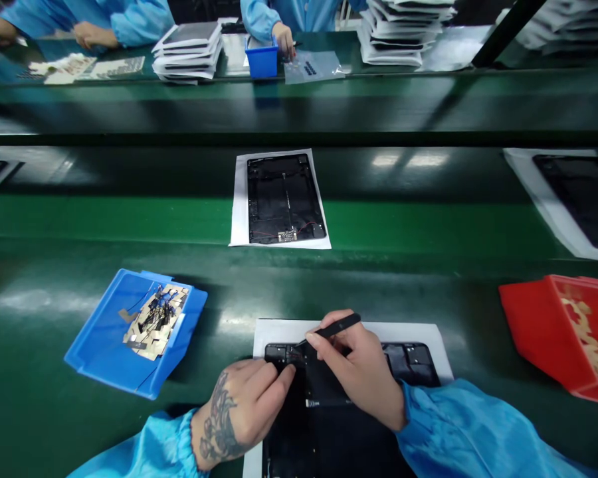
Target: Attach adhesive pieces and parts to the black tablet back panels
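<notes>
Pinching tweezers [341, 325], right fingers [329, 353] overlapping panel [346, 441], left fingers [275, 396] touching, grip unclear, bins [110, 325] flanking

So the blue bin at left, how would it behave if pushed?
The blue bin looks like rigid plastic, so it should keep its shape. Its small, loose-looking parts would probably shift. The bench looks glossy, so it may slide easily.

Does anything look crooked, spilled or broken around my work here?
Nothing looks spilled or broken. The blue bin sits at an angle, its small parts heaped loosely, and the white sheet under the middle panel is slightly askew.
</notes>
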`<state>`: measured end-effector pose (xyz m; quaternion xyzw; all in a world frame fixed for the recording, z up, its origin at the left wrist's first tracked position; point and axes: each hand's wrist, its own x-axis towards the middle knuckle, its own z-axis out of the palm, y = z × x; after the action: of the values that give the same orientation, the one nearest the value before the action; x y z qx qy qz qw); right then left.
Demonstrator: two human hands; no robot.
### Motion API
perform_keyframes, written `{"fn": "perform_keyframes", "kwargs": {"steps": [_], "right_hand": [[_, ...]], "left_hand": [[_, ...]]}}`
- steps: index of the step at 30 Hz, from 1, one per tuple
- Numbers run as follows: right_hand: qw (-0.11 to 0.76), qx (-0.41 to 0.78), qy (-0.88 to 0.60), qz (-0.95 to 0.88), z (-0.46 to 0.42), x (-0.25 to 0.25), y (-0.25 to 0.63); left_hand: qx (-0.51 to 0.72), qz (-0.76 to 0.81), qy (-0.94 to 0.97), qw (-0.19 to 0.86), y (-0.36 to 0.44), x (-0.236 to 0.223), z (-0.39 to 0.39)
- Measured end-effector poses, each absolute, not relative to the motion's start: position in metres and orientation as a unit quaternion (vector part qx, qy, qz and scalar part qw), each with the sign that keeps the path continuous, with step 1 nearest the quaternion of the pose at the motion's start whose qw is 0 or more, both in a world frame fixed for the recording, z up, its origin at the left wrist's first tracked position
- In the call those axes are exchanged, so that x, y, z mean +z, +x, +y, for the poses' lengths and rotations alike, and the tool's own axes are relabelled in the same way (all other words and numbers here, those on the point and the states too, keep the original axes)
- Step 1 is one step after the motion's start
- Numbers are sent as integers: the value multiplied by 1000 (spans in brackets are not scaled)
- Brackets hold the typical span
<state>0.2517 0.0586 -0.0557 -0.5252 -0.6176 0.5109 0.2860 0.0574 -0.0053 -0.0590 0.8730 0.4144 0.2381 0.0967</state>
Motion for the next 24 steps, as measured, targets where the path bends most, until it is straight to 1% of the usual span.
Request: {"fn": "perform_keyframes", "kwargs": {"steps": [5, 10, 18, 21, 24], "right_hand": [[290, 495, -522, -632, 58, -52, 251], [291, 479, -515, -648, 59, -51, 251], [280, 442, -514, -680, 59, -52, 252], [279, 415, -497, -710, 59, -53, 254], [302, 382, -461, -742, 57, -55, 255]], "left_hand": [[237, 450, 856, 96, 58, -59, -5], [204, 491, 843, 85, 61, -60, -5], [183, 502, 841, 80, 62, -60, -5], [185, 503, 842, 65, 63, -59, -5], [186, 503, 842, 56, 64, -57, -4]]}}
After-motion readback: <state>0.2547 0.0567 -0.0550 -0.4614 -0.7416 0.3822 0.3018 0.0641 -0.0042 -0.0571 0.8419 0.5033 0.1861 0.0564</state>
